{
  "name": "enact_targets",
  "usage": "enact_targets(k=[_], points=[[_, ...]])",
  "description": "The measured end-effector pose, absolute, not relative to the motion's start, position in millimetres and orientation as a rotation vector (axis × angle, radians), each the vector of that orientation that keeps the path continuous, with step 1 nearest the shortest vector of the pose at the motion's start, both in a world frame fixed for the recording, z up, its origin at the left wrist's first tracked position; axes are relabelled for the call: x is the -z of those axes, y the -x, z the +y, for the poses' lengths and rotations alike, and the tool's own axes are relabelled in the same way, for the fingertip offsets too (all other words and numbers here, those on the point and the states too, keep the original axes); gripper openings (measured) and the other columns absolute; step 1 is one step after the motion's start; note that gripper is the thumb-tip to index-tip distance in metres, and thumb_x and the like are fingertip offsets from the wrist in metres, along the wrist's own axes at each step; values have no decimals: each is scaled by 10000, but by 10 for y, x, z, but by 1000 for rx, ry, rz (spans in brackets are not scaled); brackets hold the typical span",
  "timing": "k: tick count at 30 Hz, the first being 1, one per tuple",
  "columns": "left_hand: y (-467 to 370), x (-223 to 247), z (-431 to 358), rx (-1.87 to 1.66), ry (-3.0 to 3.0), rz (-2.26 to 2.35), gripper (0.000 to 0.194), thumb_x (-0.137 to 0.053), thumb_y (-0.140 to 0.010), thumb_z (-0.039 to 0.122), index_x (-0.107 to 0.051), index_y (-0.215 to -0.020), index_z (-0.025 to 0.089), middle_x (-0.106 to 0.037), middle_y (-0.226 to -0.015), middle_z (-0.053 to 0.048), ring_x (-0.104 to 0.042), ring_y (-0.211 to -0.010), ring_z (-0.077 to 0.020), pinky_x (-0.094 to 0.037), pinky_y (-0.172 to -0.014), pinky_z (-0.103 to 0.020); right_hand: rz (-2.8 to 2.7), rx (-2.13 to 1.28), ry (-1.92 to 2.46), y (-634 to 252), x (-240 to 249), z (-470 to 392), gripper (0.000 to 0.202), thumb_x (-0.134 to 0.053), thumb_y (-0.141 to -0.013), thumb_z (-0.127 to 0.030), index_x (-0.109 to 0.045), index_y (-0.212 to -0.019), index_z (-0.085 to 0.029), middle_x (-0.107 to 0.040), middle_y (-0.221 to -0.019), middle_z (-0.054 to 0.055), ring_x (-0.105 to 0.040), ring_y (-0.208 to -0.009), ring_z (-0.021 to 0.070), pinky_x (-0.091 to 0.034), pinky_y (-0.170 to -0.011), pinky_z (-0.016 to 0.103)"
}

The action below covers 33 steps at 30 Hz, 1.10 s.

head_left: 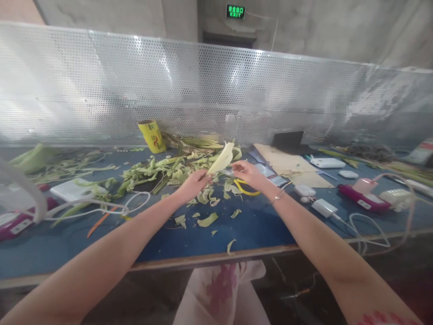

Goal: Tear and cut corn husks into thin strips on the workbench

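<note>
- Left hand [196, 184]: fingers closed in a pinch on the lower end of a pale leaf [221, 159], which stands tilted up and to the right, its broad end free, above the blue table [264, 234].
- Right hand [248, 174]: fingers bent and partly closed, just beside the leaf; a thin shiny piece [227, 172] shows at the fingertips. Whether it is gripped, and whether it touches the leaf, cannot be told.
- Yellow loop [248, 193]: lies under the right hand; whether it joins the shiny piece is not clear.
- Step in hand, as judged: working the leaf between both hands, probably by trimming.
- Hold: the low pinch appears sound, but the free end may bend; supporting it nearer the working point is advised.
- Safety: if the shiny piece has an edge, it should point away from the left fingertips.
- Technique: short, light strokes are preferable, as a thin leaf is likely to tear.
- Surroundings: scraps [208, 220] are scattered in front of the hands, and a heap of green trimmings [145, 174] lies beyond the left hand. Offcuts should be kept off the phone [270, 174] near the right hand.
</note>
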<state>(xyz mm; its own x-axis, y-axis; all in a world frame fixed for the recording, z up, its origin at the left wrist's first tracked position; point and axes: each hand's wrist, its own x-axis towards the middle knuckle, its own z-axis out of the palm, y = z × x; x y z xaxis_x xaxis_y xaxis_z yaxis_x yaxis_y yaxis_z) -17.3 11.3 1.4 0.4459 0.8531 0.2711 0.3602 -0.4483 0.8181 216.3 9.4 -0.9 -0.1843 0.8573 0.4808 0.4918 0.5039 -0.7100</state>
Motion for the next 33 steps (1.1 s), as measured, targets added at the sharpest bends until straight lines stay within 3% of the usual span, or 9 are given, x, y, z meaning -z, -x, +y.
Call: enact_targets(k=[3, 6, 10, 14, 17, 21, 26, 31, 33], points=[[169, 13, 131, -894, -2118, 979, 262, -397, -842, 339, -579, -801, 156, -480, -623, 14, -405, -534, -94, -345, -517, -226, -1650, -913, 841, -1972, 3, 24, 307, -661, -702, -353, -561, -959, -218, -629, -941, 26, -592, -860, 148, -492, -787, 324], [163, 7, 123, -866, -2181, 968, 249, -403, -829, 324, -592, -813, 163, -490, -680, 7, -427, -602, -107, -356, -576, -236, -1446, -1075, 768, -1850, -1, -33, 315, -707, -658, -380, -581, -896, -215, -639, -862, 4, -590, -769, 126, -497, -679, 272], [144, -34, 79, -897, -2084, 930, 220, -433, -804, 312, -590, -833, 161, -506, -673, 9, -458, -633, -114, -370, -620, -243, -1283, -1070, 739, -1851, -25, -61, 288, -751, -602, -380, -615, -774, -193, -608, -678, -22, -548, -618, 102, -480, -591, 252], [100, -21, 67, -1017, -1899, 864, 198, -478, -784, 300, -572, -881, 155, -555, -696, -3, -494, -622, -111, -390, -620, -251, -1356, -930, 658, -1872, -27, -102, 242, -755, -610, -359, -609, -728, -206, -604, -710, -22, -538, -613, 103, -470, -560, 252], [71, 10, 70, -1097, -1770, 837, 238, -512, -765, 271, -526, -972, 155, -580, -765, -13, -503, -600, -99, -403, -592, -251, -1572, -804, 574, -1814, -24, -193, 185, -702, -691, -354, -600, -755, -213, -610, -806, 2, -564, -677, 118, -490, -608, 275], [70, 6, 32, -1119, -1862, 862, 137, -511, -771, 264, -541, -854, 159, -524, -645, 14, -472, -572, -99, -391, -574, -247, -1878, -452, 542, -1694, -43, -346, 109, -579, -814, -319, -587, -812, -210, -617, -953, 57, -591, -895, 166, -512, -778, 339], [26, -73, -63, -1238, -1770, 800, 177, -643, -646, 265, -553, -763, 166, -576, -774, -11, -520, -774, -144, -428, -732, -276, -2215, -63, 461, -1635, -67, -425, 199, -482, -871, -232, -582, -1043, -225, -579, -1153, 84, -503, -1147, 173, -424, -992, 399], [-88, -92, -80, -1131, -1541, 784, 265, -381, -803, 381, -480, -681, 169, -495, -635, -16, -490, -622, -125, -422, -597, -270, -2373, 42, 470, -1645, -65, -417, 312, -404, -888, -167, -556, -1150, -247, -550, -1253, 66, -474, -1196, 168, -370, -1033, 426], [-78, -68, -75, -1134, -1596, 813, 227, -428, -784, 365, -469, -674, 170, -489, -647, -11, -475, -630, -120, -411, -607, -263, -2314, 7, 450, -1643, -63, -413, 278, -416, -881, -164, -578, -1092, -246, -594, -1189, 61, -507, -1151, 172, -380, -1010, 424]])
